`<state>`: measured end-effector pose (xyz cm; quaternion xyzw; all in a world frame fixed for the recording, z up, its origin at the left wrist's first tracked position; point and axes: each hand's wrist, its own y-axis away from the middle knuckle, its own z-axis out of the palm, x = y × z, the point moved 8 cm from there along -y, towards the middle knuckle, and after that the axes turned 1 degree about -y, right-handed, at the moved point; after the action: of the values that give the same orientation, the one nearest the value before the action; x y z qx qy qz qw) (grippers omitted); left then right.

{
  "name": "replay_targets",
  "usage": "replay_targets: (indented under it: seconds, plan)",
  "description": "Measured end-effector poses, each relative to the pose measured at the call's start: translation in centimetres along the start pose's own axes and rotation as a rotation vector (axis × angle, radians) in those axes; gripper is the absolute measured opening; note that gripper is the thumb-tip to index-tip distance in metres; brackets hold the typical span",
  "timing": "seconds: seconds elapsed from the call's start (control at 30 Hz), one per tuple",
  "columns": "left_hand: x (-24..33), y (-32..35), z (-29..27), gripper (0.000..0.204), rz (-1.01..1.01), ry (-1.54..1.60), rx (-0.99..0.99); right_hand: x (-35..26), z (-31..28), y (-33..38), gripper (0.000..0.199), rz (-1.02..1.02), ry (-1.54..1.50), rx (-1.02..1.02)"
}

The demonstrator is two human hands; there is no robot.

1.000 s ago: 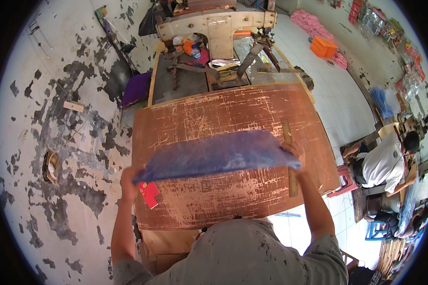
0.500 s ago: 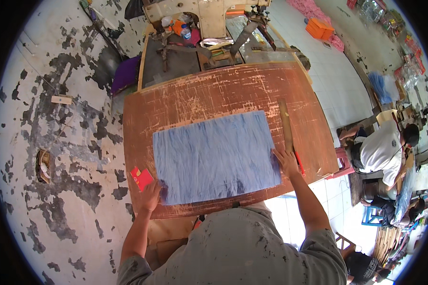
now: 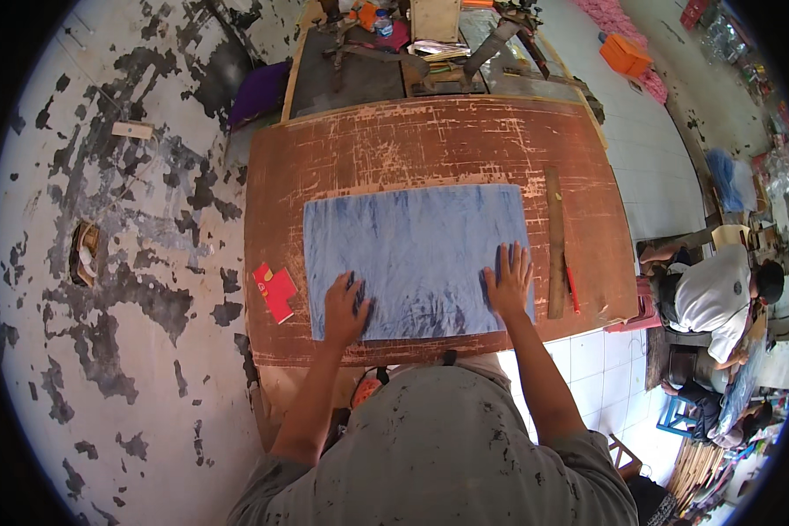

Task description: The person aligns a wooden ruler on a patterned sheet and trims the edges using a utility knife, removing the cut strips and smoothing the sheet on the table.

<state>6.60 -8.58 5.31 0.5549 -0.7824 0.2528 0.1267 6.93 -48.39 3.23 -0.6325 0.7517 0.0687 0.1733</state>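
Note:
A blue rectangular sheet (image 3: 416, 254), streaked and slightly wrinkled, lies on the worn reddish-brown tabletop (image 3: 368, 145). My left hand (image 3: 346, 309) rests on its near left part with the fingers spread. Near the sheet's right edge, my right hand (image 3: 510, 285) lies flat on it, fingers stretched out and pointing away from me. Neither hand holds anything. Right of the sheet lies a long flat strip like a ruler (image 3: 555, 241), with a thin red tool (image 3: 572, 289), perhaps a pen or cutter, beside it. A red piece with a notched outline (image 3: 275, 292) sits to the left.
Behind the tabletop, a darker surface holds straps (image 3: 491, 48), papers (image 3: 438, 51) and a bottle (image 3: 383, 24). A peeling wall (image 3: 149, 351) runs along the left. At the right, a person in a white shirt (image 3: 714, 294) sits working, with other people nearby. An orange box (image 3: 625, 56) stands far right.
Both hands have moved from the sheet's side edges onto its surface. The ruler-like strip now lies apart from my right hand. The whole view has shifted slightly.

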Motion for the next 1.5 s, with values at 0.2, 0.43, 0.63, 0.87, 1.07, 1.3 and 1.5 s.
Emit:
replay_targets:
  seconds: [0.2, 0.43, 0.63, 0.87, 1.07, 1.3, 1.5]
  plan:
    - [0.8, -0.3, 4.6, 0.077, -0.125, -0.130, -0.087, -0.5, 1.5, -1.8, 0.078, 0.071, 0.077, -0.071]
    - [1.2, -1.5, 5.8, 0.080, -0.141, -0.117, -0.081, 0.0, 1.8, -4.4, 0.079, 0.027, 0.119, -0.070]
    - [1.1, -1.5, 6.1, 0.080, -0.120, -0.169, -0.066, -0.4, 2.0, -4.7, 0.079, 0.031, 0.137, -0.076]
    - [1.5, -1.8, 6.3, 0.080, -0.146, -0.219, -0.138, -0.4, 1.8, -4.7, 0.080, 0.056, 0.141, -0.116]
    - [1.8, -1.5, 6.1, 0.081, -0.143, -0.203, -0.148, 0.0, 1.9, -4.5, 0.080, 0.059, 0.127, -0.111]
    - [1.2, -2.0, 5.7, 0.082, -0.097, -0.183, -0.095, -0.2, 1.3, -4.6, 0.080, 0.036, 0.047, -0.026]
    - [0.7, -1.7, 5.1, 0.082, -0.129, -0.160, -0.138, -0.3, 1.9, -3.1, 0.079, 0.082, 0.051, -0.031]
